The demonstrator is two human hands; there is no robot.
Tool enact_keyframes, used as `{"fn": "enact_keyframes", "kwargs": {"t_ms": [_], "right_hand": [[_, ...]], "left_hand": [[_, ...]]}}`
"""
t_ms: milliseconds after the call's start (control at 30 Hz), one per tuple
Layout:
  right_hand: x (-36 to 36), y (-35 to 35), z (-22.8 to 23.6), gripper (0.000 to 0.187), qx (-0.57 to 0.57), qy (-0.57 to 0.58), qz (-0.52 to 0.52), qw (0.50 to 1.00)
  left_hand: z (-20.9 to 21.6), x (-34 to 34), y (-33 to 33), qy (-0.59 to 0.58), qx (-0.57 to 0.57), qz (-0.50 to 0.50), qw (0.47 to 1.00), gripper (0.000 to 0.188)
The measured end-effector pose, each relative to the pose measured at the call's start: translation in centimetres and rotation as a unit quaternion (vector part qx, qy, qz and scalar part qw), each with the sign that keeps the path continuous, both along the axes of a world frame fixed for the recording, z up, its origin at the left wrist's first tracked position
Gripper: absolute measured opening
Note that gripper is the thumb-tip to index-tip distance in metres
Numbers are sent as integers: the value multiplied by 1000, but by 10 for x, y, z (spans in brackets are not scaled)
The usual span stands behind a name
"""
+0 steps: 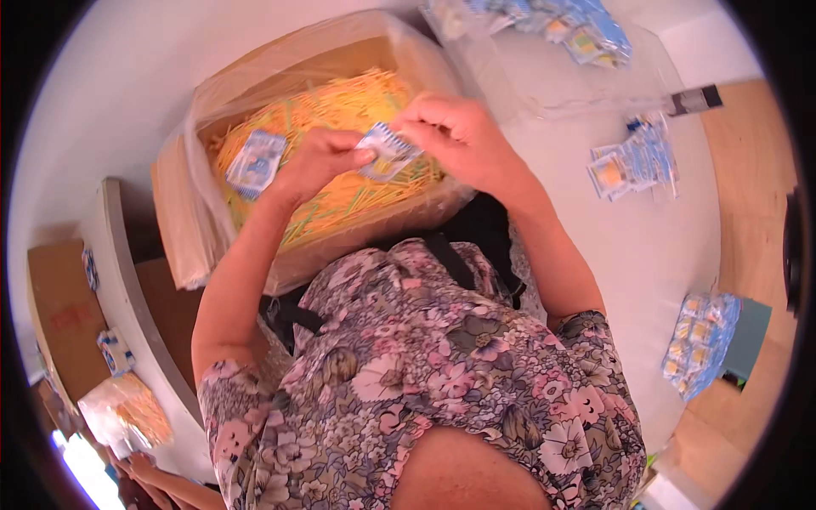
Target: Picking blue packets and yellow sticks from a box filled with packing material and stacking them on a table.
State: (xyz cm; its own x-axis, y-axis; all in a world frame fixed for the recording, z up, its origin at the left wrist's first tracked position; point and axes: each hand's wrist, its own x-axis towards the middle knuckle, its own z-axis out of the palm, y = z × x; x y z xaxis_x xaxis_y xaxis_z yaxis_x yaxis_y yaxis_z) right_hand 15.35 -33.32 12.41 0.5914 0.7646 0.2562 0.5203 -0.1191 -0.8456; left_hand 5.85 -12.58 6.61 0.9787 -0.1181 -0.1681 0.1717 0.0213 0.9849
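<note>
Above a large open cardboard box (177,223), I hold a small blue-and-white plastic packet (391,163). My left hand (319,161) pinches its left side between thumb and fingers. The closed fingers of my right hand (463,140) are at its upper right edge; whether a thin stick is also between them is too small to tell. Loose thin yellow, orange and green sticks (348,98) fill the box, which is lined with clear plastic. On the sticks, left of my left hand, lies a short stack of similar packets (257,161).
A clear plastic bin (544,89) with blue packets (586,34) stands at the back right. More packets lie in a pile (637,163) on the white table (586,255), and a packet sheet (701,344) at its right edge. Another person's hands (144,472) show at lower left, near a bag of sticks (127,408).
</note>
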Motion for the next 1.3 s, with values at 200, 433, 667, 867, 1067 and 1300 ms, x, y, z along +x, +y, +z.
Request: {"fn": "enact_keyframes", "kwargs": {"t_ms": [200,433,667,867,1067,1300], "right_hand": [[-20,-37,10,13,44,-86,-101,990],[-41,-129,15,54,35,-180,-142,973],[-7,-229,-18,47,155,155,-358,908],[61,-290,-41,41,21,-3,-476,879],[95,-350,-64,35,174,71,-659,728],[127,-358,-69,26,224,190,-552,780]], "left_hand": [[19,-5,-35,-2,58,4,998,19],[35,6,-145,52,-88,-13,995,16],[22,97,-248,-14,48,-150,987,28],[-13,181,-330,-295,323,-72,897,84],[-7,206,-359,-208,389,-185,878,104],[-24,251,-375,-256,185,-171,933,116]]}}
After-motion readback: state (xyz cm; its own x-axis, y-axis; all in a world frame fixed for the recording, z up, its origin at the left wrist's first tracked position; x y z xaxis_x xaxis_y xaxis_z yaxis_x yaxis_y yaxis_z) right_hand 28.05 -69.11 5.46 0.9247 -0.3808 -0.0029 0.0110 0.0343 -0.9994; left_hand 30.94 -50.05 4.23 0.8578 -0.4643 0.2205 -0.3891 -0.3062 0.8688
